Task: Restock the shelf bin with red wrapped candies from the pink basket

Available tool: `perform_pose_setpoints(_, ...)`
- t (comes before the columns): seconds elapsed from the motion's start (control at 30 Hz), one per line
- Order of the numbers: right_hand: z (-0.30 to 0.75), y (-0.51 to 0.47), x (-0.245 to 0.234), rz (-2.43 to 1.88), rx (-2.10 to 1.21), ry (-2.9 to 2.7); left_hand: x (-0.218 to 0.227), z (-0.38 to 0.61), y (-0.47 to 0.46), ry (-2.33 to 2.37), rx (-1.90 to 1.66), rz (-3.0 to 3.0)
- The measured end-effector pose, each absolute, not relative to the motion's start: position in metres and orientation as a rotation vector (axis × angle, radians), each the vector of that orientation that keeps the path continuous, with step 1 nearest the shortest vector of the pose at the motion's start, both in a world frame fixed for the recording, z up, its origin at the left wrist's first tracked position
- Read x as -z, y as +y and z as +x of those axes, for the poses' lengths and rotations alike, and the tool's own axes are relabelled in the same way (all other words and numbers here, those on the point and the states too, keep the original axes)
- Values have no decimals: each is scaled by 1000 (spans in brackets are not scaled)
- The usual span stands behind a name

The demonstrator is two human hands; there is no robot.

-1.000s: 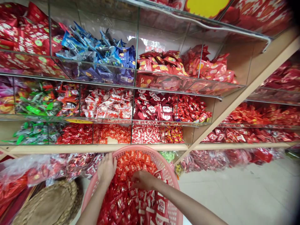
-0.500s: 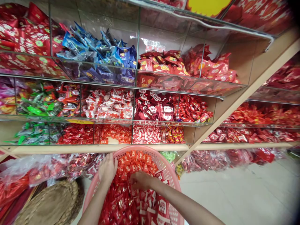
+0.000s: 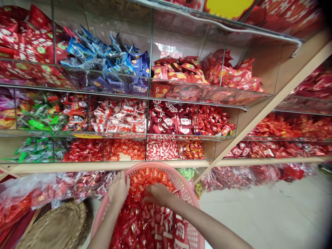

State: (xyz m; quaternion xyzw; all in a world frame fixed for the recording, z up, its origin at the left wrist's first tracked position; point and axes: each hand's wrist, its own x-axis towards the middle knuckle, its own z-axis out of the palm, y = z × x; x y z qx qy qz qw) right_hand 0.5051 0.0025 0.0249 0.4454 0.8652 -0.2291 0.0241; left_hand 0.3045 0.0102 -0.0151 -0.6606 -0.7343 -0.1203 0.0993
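Red packets (image 3: 137, 224) under left hand (image 3: 118, 188), right hand (image 3: 157, 194)

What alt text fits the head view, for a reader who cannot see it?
The left hand and right hand reach into a pink perforated basket full of small red wrapped sweets, below clear shelf bins of packaged sweets.

A lattice of small holes is patterned across the pink basket (image 3: 181, 186), and red packets (image 3: 140, 224) marked with white print are heaped inside it. Blue-and-silver bags (image 3: 109, 58) are displayed higher up, with green-and-silver wrappers (image 3: 41, 119) and white packs (image 3: 119, 119) patterned in red below them. A tan weave is shown on the round tray (image 3: 52, 224), and a yellow patch (image 3: 228, 7) is set against red-and-white paper (image 3: 287, 17).
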Motion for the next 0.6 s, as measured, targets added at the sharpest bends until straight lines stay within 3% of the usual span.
perform_pose_setpoints(0.23,537,71,-56,1901,701,2810,16,304,11,-2195,410,-1956)
perform_pose_setpoints(0.6,518,134,-32,2485,783,2192,15,304,10,-2172,383,-1951)
